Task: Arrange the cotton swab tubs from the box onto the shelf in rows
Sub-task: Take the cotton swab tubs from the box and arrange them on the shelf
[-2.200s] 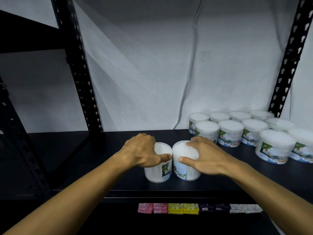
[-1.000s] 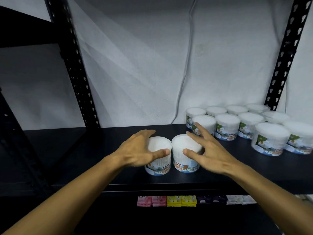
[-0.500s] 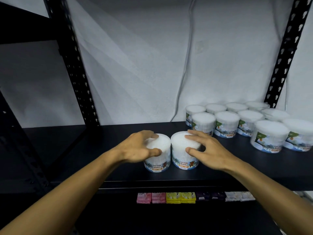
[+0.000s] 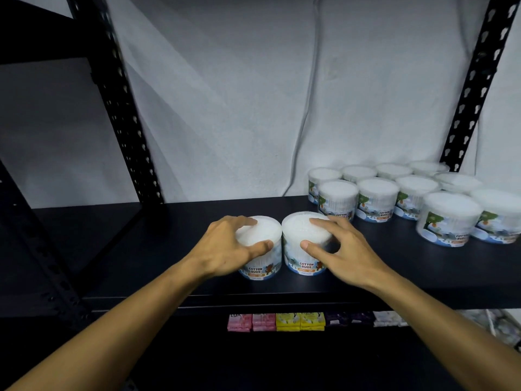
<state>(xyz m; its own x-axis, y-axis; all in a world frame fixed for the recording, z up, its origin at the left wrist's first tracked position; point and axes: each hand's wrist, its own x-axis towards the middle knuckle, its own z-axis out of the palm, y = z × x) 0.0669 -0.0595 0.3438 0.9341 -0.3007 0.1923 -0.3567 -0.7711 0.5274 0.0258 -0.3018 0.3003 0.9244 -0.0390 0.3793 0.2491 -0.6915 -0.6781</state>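
Tubs [image 4: 260, 261] [image 4: 306, 249] side by side, each gripped from above: left hand [image 4: 225, 249], right hand [image 4: 341, 249].

Two tubs [image 4: 283, 246] side by side on shelf [image 4: 169, 241], left of tub rows [image 4: 400, 193].

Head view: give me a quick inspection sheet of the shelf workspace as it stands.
Surface: black shelf, its left part bare.
Job's things: two tubs side by side near the front edge, left tub and right tub, labels facing out; grouped tubs in rows at the right rear.
Clutter: small coloured packs on the level below.
Hands: left hand grips the left tub from above; right hand grips the right tub.
Cables: one grey cable hanging down the wall.
Surroundings: white wall, black perforated uprights.
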